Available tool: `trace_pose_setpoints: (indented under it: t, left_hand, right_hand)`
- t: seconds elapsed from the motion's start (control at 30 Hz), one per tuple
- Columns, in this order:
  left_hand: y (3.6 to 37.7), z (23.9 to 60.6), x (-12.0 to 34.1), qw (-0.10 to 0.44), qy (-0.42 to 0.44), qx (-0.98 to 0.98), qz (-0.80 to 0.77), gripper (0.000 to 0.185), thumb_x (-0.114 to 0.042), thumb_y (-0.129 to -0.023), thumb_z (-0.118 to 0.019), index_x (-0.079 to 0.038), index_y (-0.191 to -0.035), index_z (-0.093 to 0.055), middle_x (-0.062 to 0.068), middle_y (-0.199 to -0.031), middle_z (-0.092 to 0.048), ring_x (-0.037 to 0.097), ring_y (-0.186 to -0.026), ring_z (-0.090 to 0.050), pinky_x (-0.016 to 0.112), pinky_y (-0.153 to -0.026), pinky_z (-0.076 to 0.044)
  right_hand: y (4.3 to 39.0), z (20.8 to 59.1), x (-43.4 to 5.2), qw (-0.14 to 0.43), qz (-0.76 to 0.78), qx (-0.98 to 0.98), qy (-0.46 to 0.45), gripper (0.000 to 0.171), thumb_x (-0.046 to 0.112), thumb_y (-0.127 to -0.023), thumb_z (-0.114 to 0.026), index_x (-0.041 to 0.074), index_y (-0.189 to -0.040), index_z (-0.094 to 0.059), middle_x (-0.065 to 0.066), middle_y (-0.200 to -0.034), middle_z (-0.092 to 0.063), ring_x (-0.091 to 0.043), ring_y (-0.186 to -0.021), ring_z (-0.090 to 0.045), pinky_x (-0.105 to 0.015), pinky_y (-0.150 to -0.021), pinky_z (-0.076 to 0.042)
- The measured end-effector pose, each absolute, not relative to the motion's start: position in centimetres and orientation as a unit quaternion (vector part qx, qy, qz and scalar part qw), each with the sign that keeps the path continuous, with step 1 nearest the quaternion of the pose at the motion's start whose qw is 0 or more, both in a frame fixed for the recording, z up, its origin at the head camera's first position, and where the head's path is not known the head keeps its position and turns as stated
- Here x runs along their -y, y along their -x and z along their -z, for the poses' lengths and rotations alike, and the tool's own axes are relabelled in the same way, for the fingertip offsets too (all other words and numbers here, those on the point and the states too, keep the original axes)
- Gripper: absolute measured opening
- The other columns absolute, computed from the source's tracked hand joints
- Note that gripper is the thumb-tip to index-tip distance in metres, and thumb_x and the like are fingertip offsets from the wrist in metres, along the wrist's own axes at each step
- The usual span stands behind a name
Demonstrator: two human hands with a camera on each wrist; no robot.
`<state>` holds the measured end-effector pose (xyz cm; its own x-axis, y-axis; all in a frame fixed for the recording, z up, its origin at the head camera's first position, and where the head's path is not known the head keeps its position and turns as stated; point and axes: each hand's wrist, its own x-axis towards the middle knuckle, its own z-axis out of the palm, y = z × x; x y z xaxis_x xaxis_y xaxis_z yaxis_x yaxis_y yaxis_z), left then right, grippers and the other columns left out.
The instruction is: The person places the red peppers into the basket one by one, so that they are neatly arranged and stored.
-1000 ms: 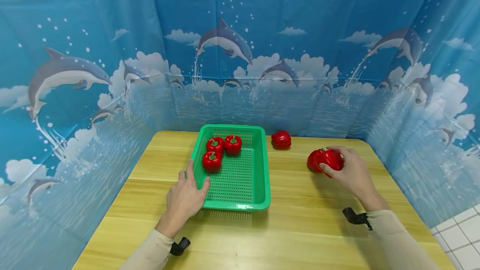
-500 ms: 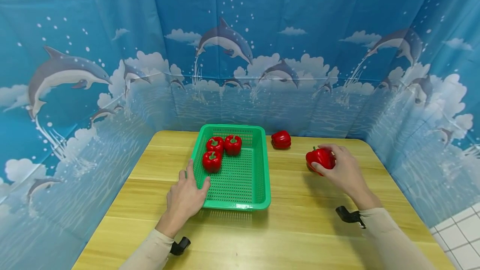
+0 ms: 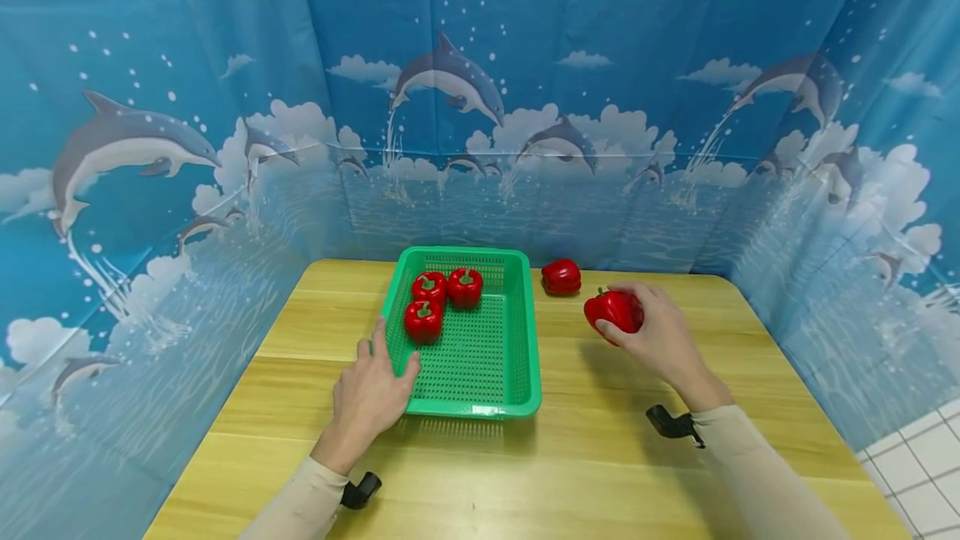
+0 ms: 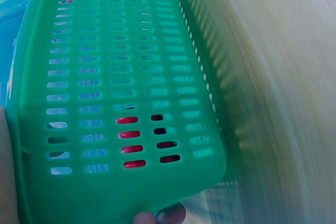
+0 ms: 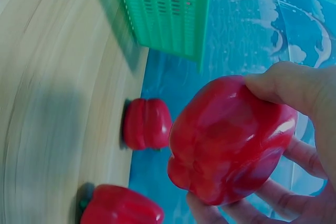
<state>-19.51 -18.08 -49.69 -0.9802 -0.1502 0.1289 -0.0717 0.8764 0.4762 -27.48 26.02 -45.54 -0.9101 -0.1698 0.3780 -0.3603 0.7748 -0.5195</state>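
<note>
- A person's right hand (image 3: pixel 660 336) grips a red bell pepper (image 3: pixel 615 311) clear of the wooden table (image 3: pixel 600 457), fingers and thumb curled round it, to the right of a green plastic basket (image 3: pixel 517 357).
- In the right wrist view the held pepper (image 5: pixel 228 140) fills the fingers (image 5: pixel 294 85), with no part of it touching the tabletop.
- The left hand (image 3: pixel 371 394) rests at the basket's near-left corner, fingers straight along the left wall and the thumb against the near rim; the left wrist view shows only fingertips (image 4: pixel 157 216) at the basket's lower edge (image 4: pixel 121 192).
- Three red bell peppers lie in the basket's far-left part: one nearest the person (image 3: pixel 423 321), two behind it side by side (image 3: pixel 429 286) (image 3: pixel 465 287), all close together.
- Another red pepper (image 3: pixel 561 276) lies on the table just beyond the basket's far-right corner, near the backdrop.
- The right wrist view shows one more pepper (image 5: pixel 121 205) lying on the table, hidden behind the hand in the head view.
- A blue dolphin-print curtain (image 3: pixel 480 107) walls the table on three sides.
</note>
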Motion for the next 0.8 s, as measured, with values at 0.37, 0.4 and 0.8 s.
trace_pose_setpoints:
  t: [0.37,0.4,0.8]
  left_hand:
    - [19.4,49.5,18.0,0.077,-0.058,0.966,0.242,0.099,-0.061,-0.115,-0.059,-0.007,-0.187,-0.018,0.036,-0.164,-0.057,0.029,-0.056,-0.056,0.037,-0.048,-0.047]
    - [19.4,49.4,18.0,0.077,-0.058,0.966,0.242,0.099,-0.061,-0.115,-0.059,-0.007,-0.187,-0.018,0.036,-0.165,-0.056,0.029,-0.057,-0.056,0.037,-0.048,-0.047]
    - [19.4,49.5,18.0,0.073,-0.054,0.966,0.242,0.099,-0.061,-0.116,-0.058,-0.006,-0.187,-0.017,0.036,-0.167,-0.054,0.029,-0.057,-0.057,0.037,-0.049,-0.047]
  right_hand:
    - [27.6,45.4,-24.1,0.166,-0.326,0.917,-0.16,0.059,0.024,-0.102,-0.093,0.003,-0.151,-0.067,-0.027,-0.148,-0.068,-0.05,-0.128,-0.068,-0.068,-0.095,-0.069]
    - [27.6,45.4,-23.9,0.168,-0.329,0.915,-0.162,0.059,0.024,-0.102,-0.093,0.003,-0.15,-0.067,-0.027,-0.148,-0.069,-0.049,-0.127,-0.069,-0.067,-0.095,-0.07]
    - [27.7,44.9,-21.8,0.135,-0.38,0.9,-0.168,0.064,0.026,-0.103,-0.093,0.003,-0.154,-0.062,-0.022,-0.154,-0.068,-0.048,-0.129,-0.073,-0.064,-0.1,-0.07]
